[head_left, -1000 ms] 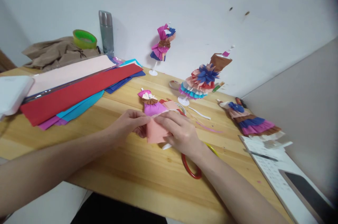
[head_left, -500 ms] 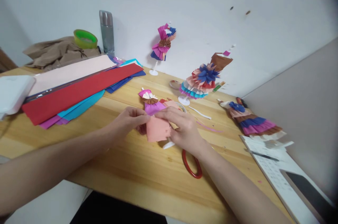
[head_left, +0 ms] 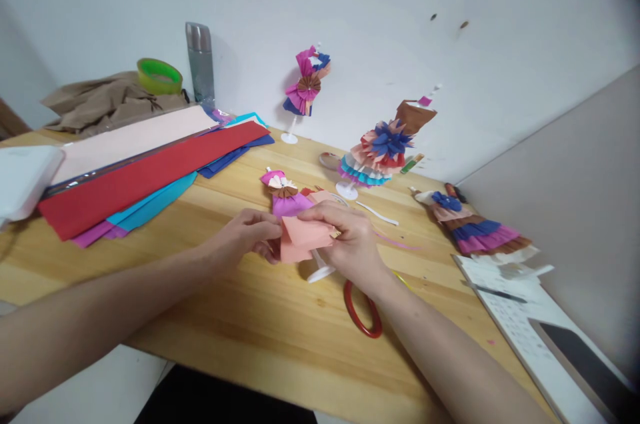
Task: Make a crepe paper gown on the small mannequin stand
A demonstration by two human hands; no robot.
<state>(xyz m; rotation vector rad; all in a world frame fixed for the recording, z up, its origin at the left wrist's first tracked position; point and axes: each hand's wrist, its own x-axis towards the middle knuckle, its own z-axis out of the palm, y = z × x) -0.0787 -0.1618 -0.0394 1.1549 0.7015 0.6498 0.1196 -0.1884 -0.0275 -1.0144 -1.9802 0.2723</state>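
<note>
Both hands pinch one folded piece of salmon-pink crepe paper (head_left: 300, 242): the left hand (head_left: 250, 235) has its grip closed on the paper's left edge, thumb and fingertips together, and the right hand (head_left: 350, 244) has its grip clamped on the upper right corner, fingers curled over the fold. The paper is held just above the pale wooden counter (head_left: 280, 324), near its middle, and it partly covers a small purple paper dress on a white doll stand (head_left: 286, 197) that lies flat behind it; the stand's round white foot (head_left: 320, 273) shows just below the paper. Whether the paper touches the dress cannot be told.

Under the right wrist lie scissors with a red loop handle (head_left: 361, 314), on the counter. To the left, well apart from the hands, long sheets of red, pale pink, turquoise and blue paper (head_left: 140, 171) are stacked at a slant. Behind them sit a crumpled brown cloth (head_left: 105, 101), a green roll of tape (head_left: 160, 75) on top of it, and a grey metal flask (head_left: 201, 64) standing upright against the wall. Three more paper dresses on stands are farther back: a pink and blue one (head_left: 307, 87) upright by the wall, a layered one with a blue flower (head_left: 383, 151) upright, and a striped one (head_left: 470, 227) lying on its side at the right.
</note>
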